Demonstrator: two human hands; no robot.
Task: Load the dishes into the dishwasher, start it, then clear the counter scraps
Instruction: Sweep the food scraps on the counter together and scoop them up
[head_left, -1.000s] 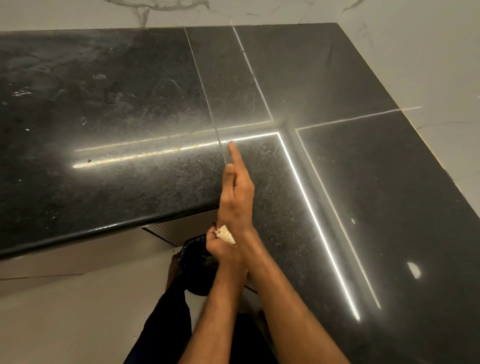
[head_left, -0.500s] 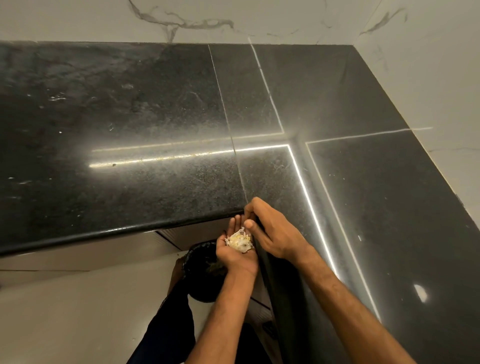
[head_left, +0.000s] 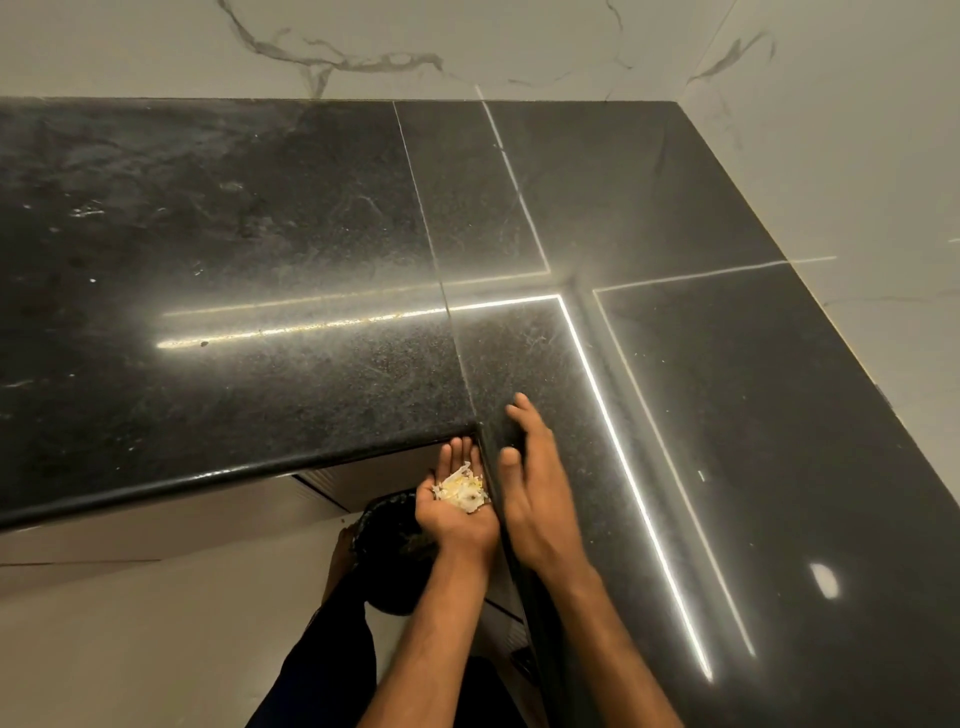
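Loosely cupped, palm up, my left hand (head_left: 457, 525) carried the scraps (head_left: 462, 491) just below the black counter (head_left: 311, 260) edge; my right hand (head_left: 540, 493) lay flat beside it, fingers straight. I judged them light, crumbly, best scooped, not pinched.

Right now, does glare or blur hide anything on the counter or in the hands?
Head view: strip-light reflections streak the black counter, plus a glare spot lower right; the right hand is slightly motion-blurred; scraps in the left hand read clearly.
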